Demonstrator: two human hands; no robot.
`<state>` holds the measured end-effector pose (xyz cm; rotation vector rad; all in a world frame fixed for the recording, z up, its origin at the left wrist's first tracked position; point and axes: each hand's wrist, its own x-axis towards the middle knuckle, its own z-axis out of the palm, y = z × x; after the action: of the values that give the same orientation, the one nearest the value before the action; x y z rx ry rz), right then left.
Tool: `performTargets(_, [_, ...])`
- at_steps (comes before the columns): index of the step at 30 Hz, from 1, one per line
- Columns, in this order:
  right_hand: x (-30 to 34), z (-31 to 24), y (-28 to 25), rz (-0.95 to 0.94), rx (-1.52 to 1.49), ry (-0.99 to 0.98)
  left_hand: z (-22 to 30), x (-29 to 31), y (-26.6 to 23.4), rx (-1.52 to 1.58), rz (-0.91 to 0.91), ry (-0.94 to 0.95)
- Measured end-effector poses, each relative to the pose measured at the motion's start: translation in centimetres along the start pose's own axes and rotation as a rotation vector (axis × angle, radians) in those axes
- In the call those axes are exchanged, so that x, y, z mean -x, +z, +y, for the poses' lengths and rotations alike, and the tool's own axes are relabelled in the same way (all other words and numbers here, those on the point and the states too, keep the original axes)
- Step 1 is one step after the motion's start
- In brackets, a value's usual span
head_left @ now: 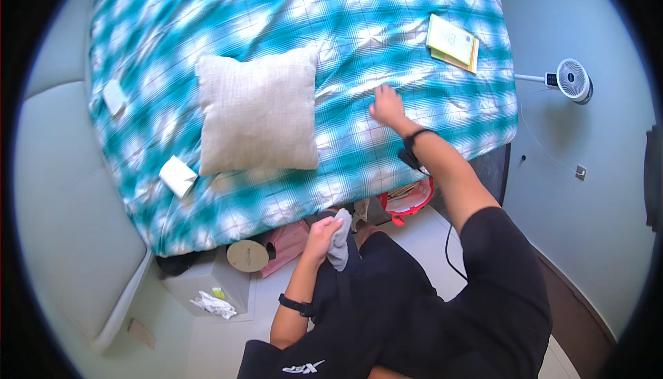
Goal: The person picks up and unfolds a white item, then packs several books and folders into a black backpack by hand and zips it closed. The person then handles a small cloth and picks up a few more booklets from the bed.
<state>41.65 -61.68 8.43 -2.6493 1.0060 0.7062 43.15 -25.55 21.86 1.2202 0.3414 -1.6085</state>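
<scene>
A grey cloth [340, 239] hangs from my left hand [320, 239], which is closed around its upper part above my lap. My right hand [389, 108] reaches out over the bed, low over or touching the teal and white plaid bedsheet [359, 137]. Its fingers are curled in, and whatever they hold, if anything, is hidden. A beige square cushion [259, 113] lies on the bed to the left of that hand. Farther off to the right are yellowish booklets [452, 42], stacked a little askew. Dark bands circle both my wrists.
A white roll [178, 177] and a small white box-like item [114, 97] lie on the bed's left side. Below its near edge are a round beige lid [247, 256], pink fabric [286, 246] and a red-rimmed basket [407, 205]. At the right wall stands a white fan [573, 81].
</scene>
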Motion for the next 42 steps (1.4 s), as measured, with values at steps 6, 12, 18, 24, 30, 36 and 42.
performTargets(6, [-12.8, -2.8, 1.4, 0.611, -0.071, 0.0, 9.8, -10.5, -5.7, -0.496, 0.108, 0.427])
performTargets(12, [4.9, -0.8, 10.8, -0.237, -0.181, -0.174, 15.9, -20.6, -12.4, 0.015, 0.271, 0.253])
performTargets(18, [33.0, 8.6, 13.2, -1.493, -0.073, -0.071, 15.2, -24.8, -12.0, 0.04, 0.303, 0.11])
performTargets(24, [19.4, 3.2, 13.2, -0.764, -0.341, 0.006, 16.0, -27.4, -15.6, 0.148, 0.26, -0.089])
performTargets(30, [16.1, -7.7, 12.3, 0.084, -0.216, 0.202, 16.5, -27.5, -12.6, 0.178, 0.255, -0.079])
performTargets(36, [24.1, -4.6, 11.7, -1.262, -1.235, 0.542, 17.6, -24.2, -8.1, -0.004, 0.435, 0.054])
performTargets(42, [30.4, 3.3, 16.3, -0.764, -0.653, 0.226, 15.6, -24.1, -7.1, -0.017, 0.453, 0.238])
